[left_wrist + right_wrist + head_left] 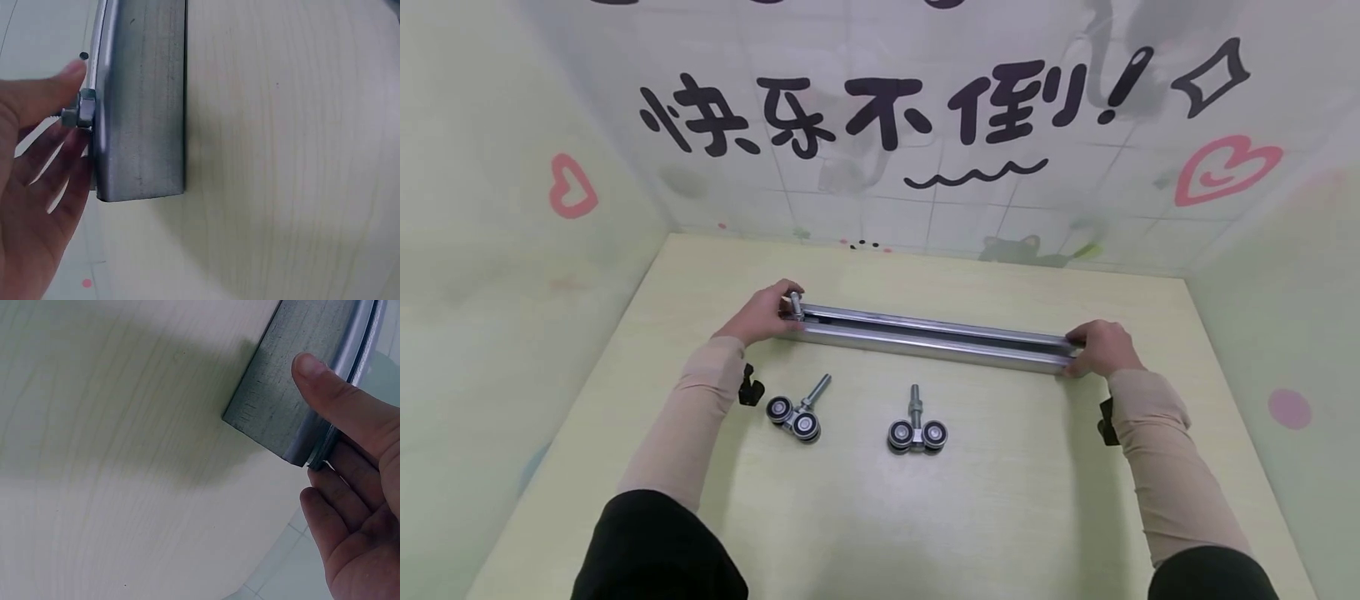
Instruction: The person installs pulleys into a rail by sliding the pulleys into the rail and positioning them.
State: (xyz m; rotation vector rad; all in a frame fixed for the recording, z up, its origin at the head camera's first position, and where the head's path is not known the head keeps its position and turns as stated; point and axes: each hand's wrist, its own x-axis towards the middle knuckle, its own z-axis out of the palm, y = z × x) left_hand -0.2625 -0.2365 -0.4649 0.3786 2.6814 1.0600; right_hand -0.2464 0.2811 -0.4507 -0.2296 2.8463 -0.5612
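A long metal rail (925,337) with a slot along its top lies across the far part of the table. My left hand (765,314) holds its left end, thumb and fingers around an upright bolt (797,306). In the left wrist view, a nut (86,107) on that bolt sits against the rail's slotted edge; whatever is below it inside the rail is hidden. At the other end, my right hand (1103,348) grips the rail, its thumb (322,378) on the near side. Two roller trolleys, one tilted (797,412) and one straight (917,429), lie nearer me, untouched.
The pale wooden table (970,517) is bounded by a printed back sheet (880,208) and side sheets (482,333) (1300,333). The two trolleys lie between my forearms, close in front of the rail.
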